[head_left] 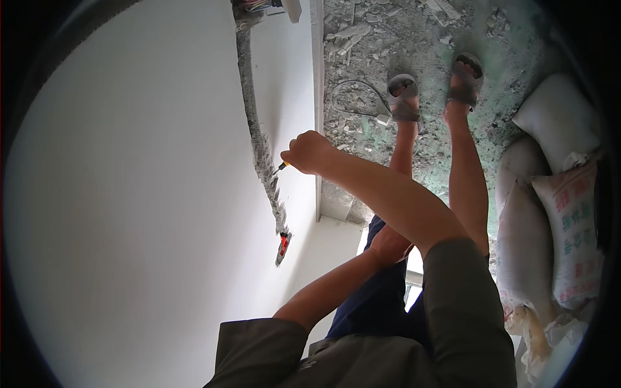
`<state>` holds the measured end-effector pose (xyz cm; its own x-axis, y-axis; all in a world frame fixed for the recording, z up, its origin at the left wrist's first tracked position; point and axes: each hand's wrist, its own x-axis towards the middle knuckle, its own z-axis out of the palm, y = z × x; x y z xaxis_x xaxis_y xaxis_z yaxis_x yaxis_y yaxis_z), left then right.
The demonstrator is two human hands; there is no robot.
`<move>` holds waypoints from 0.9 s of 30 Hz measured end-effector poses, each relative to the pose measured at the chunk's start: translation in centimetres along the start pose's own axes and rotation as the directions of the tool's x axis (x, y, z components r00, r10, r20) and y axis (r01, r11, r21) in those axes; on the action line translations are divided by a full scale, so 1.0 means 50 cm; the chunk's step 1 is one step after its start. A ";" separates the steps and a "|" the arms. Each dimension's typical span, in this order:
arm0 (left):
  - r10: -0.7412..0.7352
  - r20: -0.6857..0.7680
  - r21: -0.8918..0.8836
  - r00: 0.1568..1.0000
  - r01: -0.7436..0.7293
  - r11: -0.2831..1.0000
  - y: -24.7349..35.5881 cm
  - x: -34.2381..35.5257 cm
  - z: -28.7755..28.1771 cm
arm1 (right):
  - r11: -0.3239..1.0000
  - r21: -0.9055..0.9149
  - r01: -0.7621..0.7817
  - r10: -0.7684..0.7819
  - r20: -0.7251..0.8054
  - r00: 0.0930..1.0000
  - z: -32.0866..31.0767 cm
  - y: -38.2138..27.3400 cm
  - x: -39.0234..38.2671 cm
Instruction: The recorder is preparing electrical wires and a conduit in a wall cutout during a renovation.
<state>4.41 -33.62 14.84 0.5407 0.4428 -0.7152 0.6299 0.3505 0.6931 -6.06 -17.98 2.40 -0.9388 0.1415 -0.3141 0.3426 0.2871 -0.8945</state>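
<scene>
My right hand (307,152) is closed around a thin tool, seemingly a screwdriver (283,166), with a yellow and black handle and a slim dark shaft. Its tip meets the edge of a rough grey groove (259,145) cut into the white wall (155,194). A small red piece (283,244) sits in the end of the groove nearest me. Bent back against my dark blue trousers (356,301), my left hand (390,246) lies by my thigh. The right forearm hides part of it, and its fingers do not show clearly.
Rubble and dust cover the floor (369,39), where a grey cable (352,83) loops beside my sandalled feet (404,97). Full white sacks (527,249) are stacked at the right. Loose wires (255,5) show at the groove's far end.
</scene>
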 end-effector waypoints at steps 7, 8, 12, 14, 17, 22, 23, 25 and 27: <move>0.015 -0.094 -0.001 0.995 -0.016 1.000 -0.004 -0.005 0.007 | 0.999 0.045 0.003 0.001 -0.087 0.996 -0.008 -0.013 0.005; 0.036 -0.186 -0.032 0.982 -0.042 0.999 -0.004 -0.008 0.007 | 0.994 0.108 -0.020 0.022 -0.018 1.000 -0.011 -0.014 0.002; -0.036 0.047 0.051 0.998 0.034 0.998 -0.014 -0.012 0.004 | 1.000 0.028 -0.010 0.007 0.100 0.995 -0.024 -0.010 -0.009; -0.024 0.032 0.079 0.999 0.021 0.997 -0.026 -0.015 0.002 | 0.999 -0.025 -0.020 0.023 0.102 0.995 -0.030 -0.001 -0.014; 0.050 -0.051 0.139 0.997 -0.042 0.989 -0.013 -0.005 -0.007 | 0.998 0.063 -0.009 0.010 -0.019 1.000 -0.021 -0.006 -0.018; -0.043 0.003 0.011 0.999 0.043 0.999 0.000 -0.002 -0.021 | 0.999 -0.024 0.022 -0.022 -0.027 0.999 -0.036 -0.007 0.012; -0.013 -0.024 0.001 1.000 0.013 1.000 -0.003 -0.001 -0.020 | 0.999 -0.022 0.024 -0.025 -0.026 0.999 -0.036 -0.009 0.013; 0.016 -0.048 -0.014 0.999 -0.017 1.000 -0.005 -0.003 -0.018 | 1.000 -0.024 0.014 -0.014 -0.011 1.000 -0.037 -0.013 0.010; -0.047 -0.002 0.023 0.999 0.047 0.999 -0.002 -0.007 -0.016 | 1.000 -0.002 -0.004 0.004 0.020 1.000 -0.041 -0.019 0.007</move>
<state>3.72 -33.15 15.08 0.5097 0.4275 -0.7467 0.6670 0.3519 0.6567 -6.66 -16.26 3.79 -0.9380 0.1233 -0.3241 0.3464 0.2888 -0.8925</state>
